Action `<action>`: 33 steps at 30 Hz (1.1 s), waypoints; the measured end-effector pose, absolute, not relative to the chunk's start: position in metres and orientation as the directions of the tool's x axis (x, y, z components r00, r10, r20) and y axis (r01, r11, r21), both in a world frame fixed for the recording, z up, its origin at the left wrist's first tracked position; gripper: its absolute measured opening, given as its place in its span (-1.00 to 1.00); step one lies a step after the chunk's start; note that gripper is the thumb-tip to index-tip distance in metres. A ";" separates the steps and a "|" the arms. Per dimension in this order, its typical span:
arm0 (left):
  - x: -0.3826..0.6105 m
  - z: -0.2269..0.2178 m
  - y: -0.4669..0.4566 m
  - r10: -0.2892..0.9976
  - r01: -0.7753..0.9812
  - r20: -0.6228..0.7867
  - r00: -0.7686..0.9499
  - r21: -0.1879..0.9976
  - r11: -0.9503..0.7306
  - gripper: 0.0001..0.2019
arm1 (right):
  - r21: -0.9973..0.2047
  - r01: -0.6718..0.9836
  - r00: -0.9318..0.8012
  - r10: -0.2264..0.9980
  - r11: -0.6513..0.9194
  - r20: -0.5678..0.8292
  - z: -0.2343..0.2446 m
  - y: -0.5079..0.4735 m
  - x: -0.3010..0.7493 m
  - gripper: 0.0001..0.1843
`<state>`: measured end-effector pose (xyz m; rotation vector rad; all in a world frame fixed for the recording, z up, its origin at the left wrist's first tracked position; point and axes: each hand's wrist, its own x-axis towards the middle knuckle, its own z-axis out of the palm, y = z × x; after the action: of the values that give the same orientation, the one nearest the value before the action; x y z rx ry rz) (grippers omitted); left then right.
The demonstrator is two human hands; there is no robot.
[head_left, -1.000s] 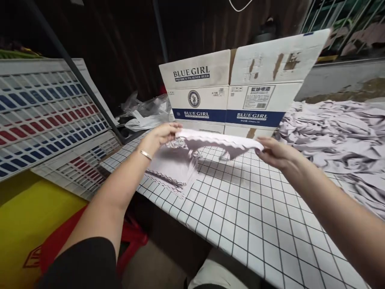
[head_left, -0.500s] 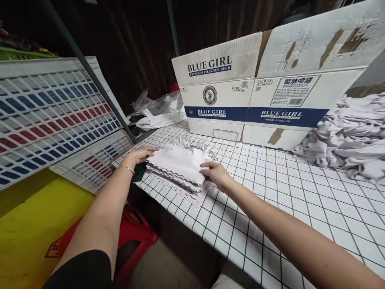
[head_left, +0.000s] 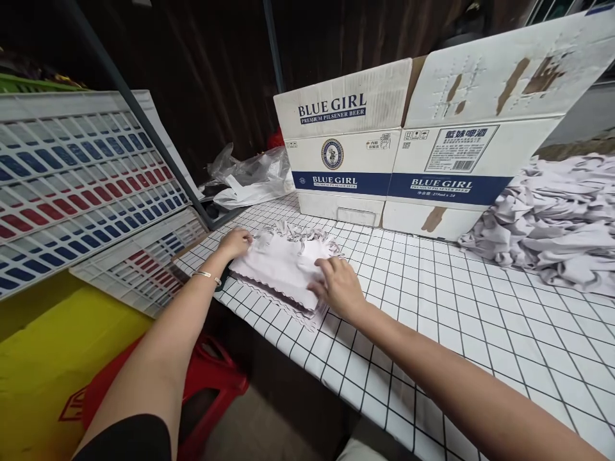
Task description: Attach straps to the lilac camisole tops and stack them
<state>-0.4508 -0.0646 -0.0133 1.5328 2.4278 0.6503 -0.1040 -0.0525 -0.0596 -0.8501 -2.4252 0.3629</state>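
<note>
From my distant seat I watch the left hand (head_left: 235,243) at the left edge of a stack of pale, wavy-edged cloths (head_left: 278,266), its fingers curled together; I cannot tell whether they pinch fabric. I see the right hand (head_left: 340,287) at the right side, thumb and fingers spread apart. The stack lies on the gridded tabletop (head_left: 432,307), near the white-and-blue carton (head_left: 358,150) (crumpled cloth (head_left: 567,221) is heaped beyond, to the right)

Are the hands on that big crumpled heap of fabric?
No: the left hand and right hand are at the stack of pale cloth, while the crumpled heap lies apart, farther right.
</note>
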 end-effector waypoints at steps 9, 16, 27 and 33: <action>-0.398 0.029 0.020 0.973 0.967 0.141 -0.185 0.201 0.154 -0.65 | -0.130 0.229 -0.920 0.258 0.965 0.295 -0.078 -0.046 -0.124 -0.27; -0.283 0.061 0.024 0.879 0.985 0.455 0.145 0.014 -0.170 -0.49 | -0.157 0.338 -0.858 0.372 0.928 0.353 -0.063 -0.086 -0.017 -0.37; 0.023 -0.023 0.016 0.817 0.545 0.092 0.569 0.702 -0.459 -0.64 | -0.411 0.907 0.276 0.870 -0.095 0.408 -0.091 -0.081 0.362 -0.82; 0.210 -0.088 0.048 0.560 0.295 -0.039 0.828 0.879 -0.375 -0.77 | -0.528 0.813 0.487 0.785 -0.247 0.383 -0.072 -0.020 0.437 -0.74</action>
<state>0.2104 0.0476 -0.0880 1.9833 0.6330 0.3248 0.4367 -0.0202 -0.0718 -2.0473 -1.3128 -0.0516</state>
